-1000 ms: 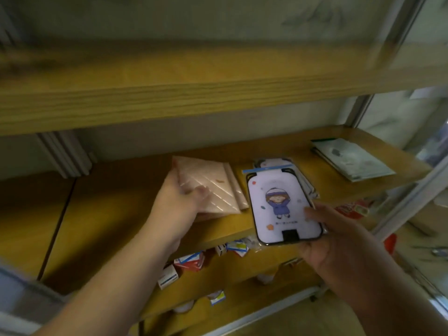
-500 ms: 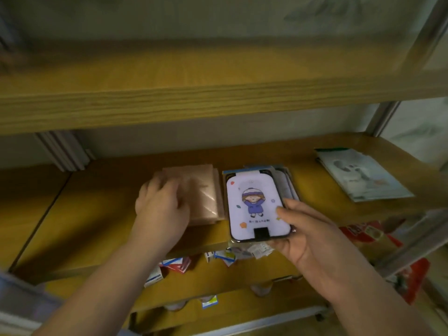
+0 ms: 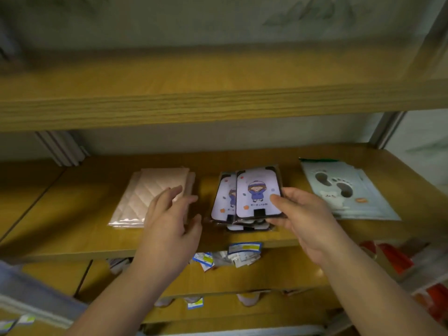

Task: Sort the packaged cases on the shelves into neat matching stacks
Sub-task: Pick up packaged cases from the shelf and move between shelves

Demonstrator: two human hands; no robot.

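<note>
Head view: a packaged cartoon case (image 3: 258, 191) is being pinched at its near right corner by the right hand (image 3: 308, 214), thumb on top, fingers curled under, so that grip is closed on the case. It is being held just above the cartoon stack (image 3: 224, 197) on the middle shelf (image 3: 72, 236), skewed: shifted right and slightly toward the back vs. the case below, whose left strip is being left uncovered. Long axis of both is running front-to-back, near parallel, so a small slide left looks like what is being called for, judging from the offset.

The left hand (image 3: 169, 224) is being held open, fingers spread, over the near right corner of the pink quilted stack (image 3: 152, 195); contact w/ it cannot be told. That stack is lying just left of the cartoon stack, a gap between them. The paw-print packs (image 3: 344, 190) are lying apart on the right. The right hand is nearer the cartoon stack's right edge, the left its left edge.
</note>
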